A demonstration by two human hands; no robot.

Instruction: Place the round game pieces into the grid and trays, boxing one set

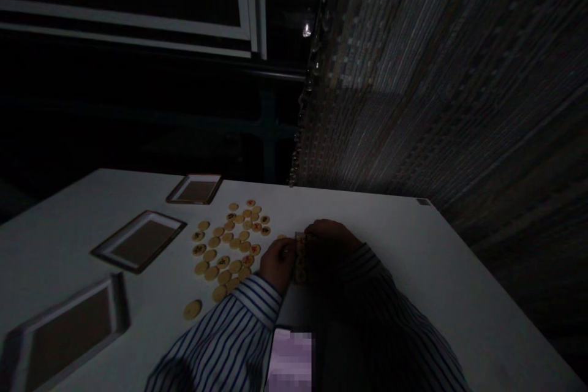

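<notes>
Both hands near the middle of a white rectangular counter (pixel 436 269), at a small narrow holder (pixel 300 257) with pale round pieces lined up in it, near to far. Left hand (pixel 278 262) is at the left edge of the holder, fingers curled, fingertips at the side. Right hand (pixel 333 237) is at the right and far end, bent over it, mostly in shadow. Too dark to tell whether either hand is clamped on the holder or just resting against it; also can't tell if it is lifted or on the counter. Sleeves (pixel 215 337) white with dark blue stripes.

Left of the hands: loose spread of round tan discs (pixel 223 261), flat on the counter, many touching. Some show red characters, some black, others plain side up. One plain tan disc (pixel 192 309) sits apart on the near left. Another disc partly shows just beyond the left hand.

Farther left, three shallow rectangular trays with brown bottoms and pale inner walls: far tray (pixel 198 189), middle tray (pixel 142 242), near tray (pixel 71 334), the last cut by the frame.

Near edge, between the forearms: pale purple block, pixelated (pixel 291 358). Right and far: hanging bead-string curtain (pixel 367 86). Far left: white window frame (pixel 248 0).
</notes>
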